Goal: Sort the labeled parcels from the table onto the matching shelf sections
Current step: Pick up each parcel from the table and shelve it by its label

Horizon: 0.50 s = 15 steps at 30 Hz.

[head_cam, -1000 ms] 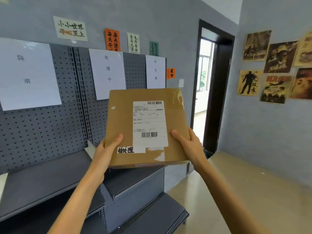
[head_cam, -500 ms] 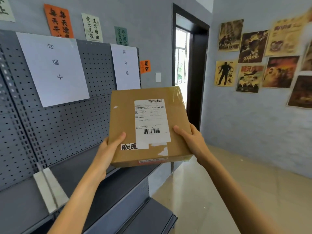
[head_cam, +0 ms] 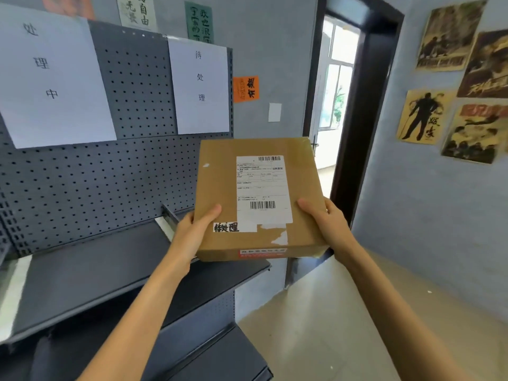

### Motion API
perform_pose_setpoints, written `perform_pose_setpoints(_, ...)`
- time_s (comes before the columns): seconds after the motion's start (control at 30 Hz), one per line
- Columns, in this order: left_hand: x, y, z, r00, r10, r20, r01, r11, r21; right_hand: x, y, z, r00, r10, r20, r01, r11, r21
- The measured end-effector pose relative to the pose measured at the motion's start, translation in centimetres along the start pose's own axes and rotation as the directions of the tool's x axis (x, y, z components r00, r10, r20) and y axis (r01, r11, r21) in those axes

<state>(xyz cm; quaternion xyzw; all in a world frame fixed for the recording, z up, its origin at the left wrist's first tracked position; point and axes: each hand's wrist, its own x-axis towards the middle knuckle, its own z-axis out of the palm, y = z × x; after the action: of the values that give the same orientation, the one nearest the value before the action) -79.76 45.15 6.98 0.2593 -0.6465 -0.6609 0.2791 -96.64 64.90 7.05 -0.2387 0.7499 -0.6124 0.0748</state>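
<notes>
1. Left hand and right hand grip the flat brown cardboard parcel by its near corners, thumbs on top.
2. It is in the air, just right of the grey metal shelf under the matching white paper sign; left hand nearer.

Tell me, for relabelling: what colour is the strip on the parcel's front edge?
Red strip, head view.

One parcel, two hands, two white section sheets.
Left hand and right hand flank the parcel; sheets and hang left of it, four posters to its right.
</notes>
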Motion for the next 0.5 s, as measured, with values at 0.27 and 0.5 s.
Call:
perform_pose_setpoints(0.27,2.8,-1.0,3.1,0.980,-0.068,-0.185,0.071,0.997,0.007,7.8,3.2,-0.3,0.976,0.059,0.212,-0.068,0.997,0.033)
perform_pose_setpoints(0.5,7.0,-3.1,3.0,0.954,-0.082,-0.289,0.110,0.991,0.080,13.7,5.3,2.1,0.934,0.126,0.333,-0.144,0.989,0.028)
